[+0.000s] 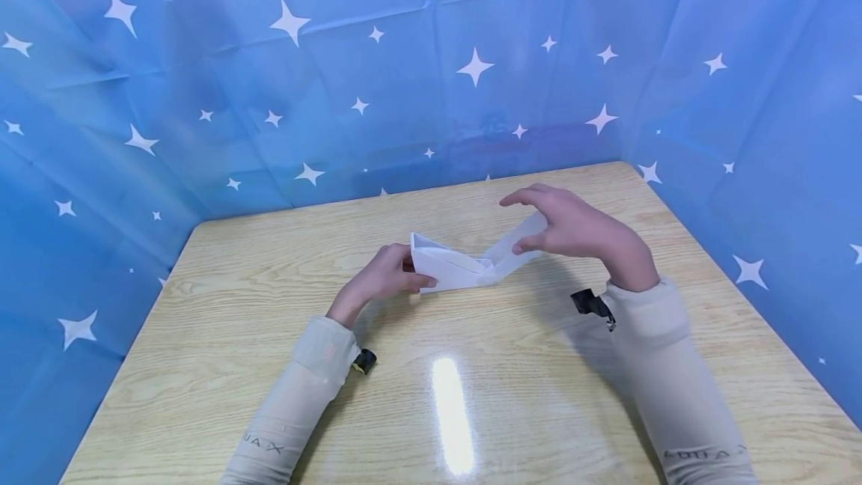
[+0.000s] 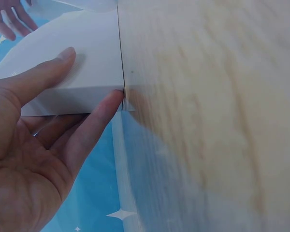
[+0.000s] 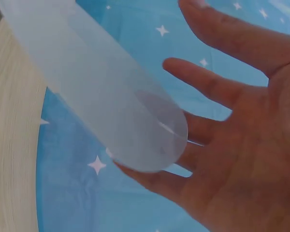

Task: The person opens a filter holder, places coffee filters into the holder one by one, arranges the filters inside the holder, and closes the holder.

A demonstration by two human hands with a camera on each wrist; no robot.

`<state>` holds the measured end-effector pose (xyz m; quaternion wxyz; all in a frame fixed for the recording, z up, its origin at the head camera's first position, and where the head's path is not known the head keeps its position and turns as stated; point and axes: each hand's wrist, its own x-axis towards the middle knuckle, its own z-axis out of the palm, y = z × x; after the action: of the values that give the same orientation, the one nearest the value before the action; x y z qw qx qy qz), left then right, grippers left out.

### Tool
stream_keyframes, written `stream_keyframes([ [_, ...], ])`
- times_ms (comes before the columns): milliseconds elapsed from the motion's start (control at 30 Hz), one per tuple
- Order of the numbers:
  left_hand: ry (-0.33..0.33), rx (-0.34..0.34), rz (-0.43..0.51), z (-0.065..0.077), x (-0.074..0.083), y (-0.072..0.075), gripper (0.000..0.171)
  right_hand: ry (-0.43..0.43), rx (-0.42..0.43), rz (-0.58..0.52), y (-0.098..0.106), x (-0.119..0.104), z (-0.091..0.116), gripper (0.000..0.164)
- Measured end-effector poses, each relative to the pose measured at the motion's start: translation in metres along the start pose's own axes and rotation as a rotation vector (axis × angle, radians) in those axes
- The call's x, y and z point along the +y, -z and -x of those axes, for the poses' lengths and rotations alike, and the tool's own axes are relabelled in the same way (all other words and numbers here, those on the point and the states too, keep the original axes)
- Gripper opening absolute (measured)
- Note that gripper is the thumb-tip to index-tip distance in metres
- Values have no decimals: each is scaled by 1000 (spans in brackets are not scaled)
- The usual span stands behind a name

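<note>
A white, wedge-shaped open holder (image 1: 447,268) stands on the table, its upper edge sloping down to the right. From its low end a translucent, round-ended strip (image 1: 512,249) rises toward the right. My left hand (image 1: 389,273) grips the holder's tall end; in the left wrist view the thumb (image 2: 58,67) lies on its white face (image 2: 94,53) and the other fingers reach around the end. Beside the strip's free end is my right hand (image 1: 572,223), fingers spread. In the right wrist view the strip's rounded tip (image 3: 166,145) overlaps the fingers.
The light wood-grain table (image 1: 229,335) extends around both hands. Blue cloth (image 1: 377,66) with white stars hangs along its back and sides. Black wrist straps (image 1: 592,305) show at both sleeves, and a bright reflection (image 1: 451,414) lies near the front.
</note>
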<state>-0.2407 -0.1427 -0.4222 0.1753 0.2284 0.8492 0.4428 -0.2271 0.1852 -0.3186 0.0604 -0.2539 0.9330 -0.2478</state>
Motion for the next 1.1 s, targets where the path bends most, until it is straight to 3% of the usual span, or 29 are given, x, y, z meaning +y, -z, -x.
stream_keyframes([
  [267,1,-2,-2,1,1,0,39,-34,-70,-3,3,12,1,75],
  [733,7,-4,0,1,2,0,40,-63,-74,11,5,21,1,48],
  [1100,11,-3,-3,1,2,-1,39,-70,-68,-3,4,28,-1,43],
])
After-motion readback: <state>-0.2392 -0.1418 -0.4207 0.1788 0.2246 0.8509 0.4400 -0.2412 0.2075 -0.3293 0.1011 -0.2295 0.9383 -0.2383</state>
